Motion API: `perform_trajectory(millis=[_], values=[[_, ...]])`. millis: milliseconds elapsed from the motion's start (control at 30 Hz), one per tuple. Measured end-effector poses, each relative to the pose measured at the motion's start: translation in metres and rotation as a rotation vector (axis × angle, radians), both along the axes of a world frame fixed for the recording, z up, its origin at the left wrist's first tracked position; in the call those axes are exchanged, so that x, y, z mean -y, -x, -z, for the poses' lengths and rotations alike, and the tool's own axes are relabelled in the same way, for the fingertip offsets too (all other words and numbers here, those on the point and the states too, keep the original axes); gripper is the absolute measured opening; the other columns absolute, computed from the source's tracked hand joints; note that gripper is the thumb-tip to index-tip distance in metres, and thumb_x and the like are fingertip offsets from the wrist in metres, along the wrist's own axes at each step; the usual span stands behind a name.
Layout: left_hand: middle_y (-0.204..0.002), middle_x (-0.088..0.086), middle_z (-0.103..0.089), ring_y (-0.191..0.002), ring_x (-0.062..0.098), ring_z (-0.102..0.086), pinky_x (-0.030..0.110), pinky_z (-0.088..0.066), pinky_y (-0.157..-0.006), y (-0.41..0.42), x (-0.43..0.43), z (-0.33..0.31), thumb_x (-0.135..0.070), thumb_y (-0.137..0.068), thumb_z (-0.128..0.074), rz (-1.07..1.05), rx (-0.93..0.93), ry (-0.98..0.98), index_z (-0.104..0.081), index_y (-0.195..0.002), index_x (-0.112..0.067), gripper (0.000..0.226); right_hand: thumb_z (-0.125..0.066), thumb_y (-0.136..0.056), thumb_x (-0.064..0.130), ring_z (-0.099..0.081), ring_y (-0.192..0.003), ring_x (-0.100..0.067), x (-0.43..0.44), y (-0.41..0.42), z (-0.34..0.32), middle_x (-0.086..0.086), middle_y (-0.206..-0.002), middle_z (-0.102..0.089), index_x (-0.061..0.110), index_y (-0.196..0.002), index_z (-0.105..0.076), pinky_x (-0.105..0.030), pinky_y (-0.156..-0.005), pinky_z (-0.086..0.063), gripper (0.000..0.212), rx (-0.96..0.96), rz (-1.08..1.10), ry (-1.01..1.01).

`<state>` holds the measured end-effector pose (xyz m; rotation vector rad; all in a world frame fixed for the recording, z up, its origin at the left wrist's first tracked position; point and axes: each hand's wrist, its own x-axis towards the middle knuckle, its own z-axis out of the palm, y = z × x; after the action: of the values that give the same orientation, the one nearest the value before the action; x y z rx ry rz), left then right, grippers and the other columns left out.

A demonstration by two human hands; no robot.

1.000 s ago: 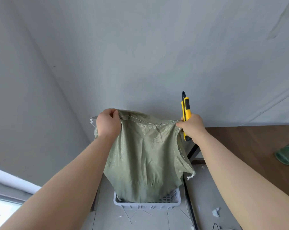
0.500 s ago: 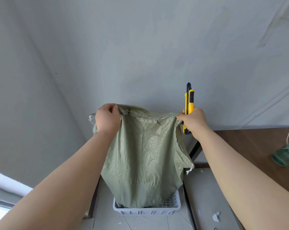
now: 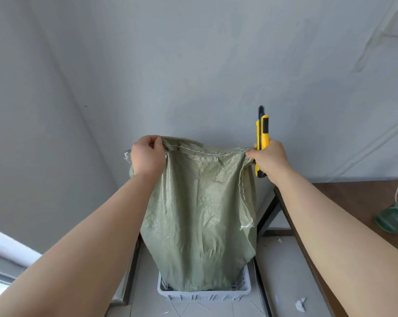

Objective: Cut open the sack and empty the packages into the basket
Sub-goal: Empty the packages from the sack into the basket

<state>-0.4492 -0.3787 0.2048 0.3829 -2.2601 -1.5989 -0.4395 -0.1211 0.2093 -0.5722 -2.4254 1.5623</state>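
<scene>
Up high, the left grip (image 3: 147, 156) pinches one top corner of the green sack (image 3: 200, 216). The right grip (image 3: 270, 160) pinches the other corner and also holds a yellow knife (image 3: 262, 131) pointing up. The sack hangs down, and its bottom end sits inside the white basket (image 3: 204, 294) on the floor, beside the brown tabletop (image 3: 353, 197).

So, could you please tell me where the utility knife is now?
Right of centre in the head view: the right hand holds the utility knife upright beside the upper right corner of the sack.
</scene>
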Motion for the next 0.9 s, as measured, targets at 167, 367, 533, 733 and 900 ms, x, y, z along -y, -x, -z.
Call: perform_trajectory(millis=[167, 367, 533, 733, 900], values=[[-0.070, 0.002, -0.064, -0.075, 0.030, -0.067, 0.043, -0.057, -0.078, -0.001, 0.005, -0.005, -0.018, -0.092, -0.050, 0.028, 0.025, -0.047, -0.066, -0.091, -0.016, 0.016, -0.071, -0.076, 0.005, -0.054, -0.065, -0.022, 0.002, 0.000, -0.010, -0.001, -0.068, -0.052, 0.018, -0.069, -0.051, -0.031, -0.063, -0.046, 0.025, 0.002, -0.009, -0.032], [-0.065, -0.002, -0.060, -0.062, 0.019, -0.057, 0.033, -0.053, -0.067, -0.002, 0.005, -0.010, -0.017, -0.093, -0.050, -0.029, -0.033, -0.091, -0.068, -0.095, -0.010, 0.020, -0.070, -0.077, 0.005, -0.054, -0.066, -0.024, 0.002, -0.002, -0.015, -0.005, -0.072, -0.054, 0.019, -0.070, -0.051, -0.033, -0.065, -0.046, 0.024, -0.057, 0.030, -0.024], [-0.067, -0.002, -0.060, -0.068, 0.020, -0.058, 0.032, -0.053, -0.071, 0.000, 0.004, -0.019, -0.018, -0.094, -0.049, -0.048, -0.092, -0.098, -0.063, -0.090, -0.016, 0.015, -0.069, -0.077, 0.007, -0.055, -0.067, -0.024, 0.003, 0.000, -0.024, -0.003, -0.072, -0.056, 0.019, -0.072, -0.053, -0.035, -0.067, -0.049, 0.021, -0.111, 0.056, -0.023], [-0.062, -0.007, -0.058, -0.064, 0.018, -0.054, 0.031, -0.050, -0.067, 0.003, 0.004, -0.025, -0.014, -0.094, -0.048, -0.041, -0.102, -0.145, -0.057, -0.069, -0.027, 0.029, -0.071, -0.077, 0.008, -0.055, -0.066, -0.020, 0.006, 0.004, -0.029, -0.001, -0.071, -0.056, 0.017, -0.075, -0.055, -0.035, -0.070, -0.050, 0.018, -0.139, 0.061, 0.004], [-0.067, -0.002, -0.062, -0.070, 0.022, -0.060, 0.041, -0.056, -0.079, 0.011, 0.009, -0.028, -0.018, -0.093, -0.050, -0.037, -0.088, -0.182, -0.064, -0.087, -0.017, 0.016, -0.071, -0.077, 0.007, -0.056, -0.068, -0.023, 0.010, 0.008, -0.034, -0.002, -0.071, -0.056, 0.018, -0.073, -0.054, -0.035, -0.069, -0.050, 0.021, -0.132, 0.057, 0.024]])
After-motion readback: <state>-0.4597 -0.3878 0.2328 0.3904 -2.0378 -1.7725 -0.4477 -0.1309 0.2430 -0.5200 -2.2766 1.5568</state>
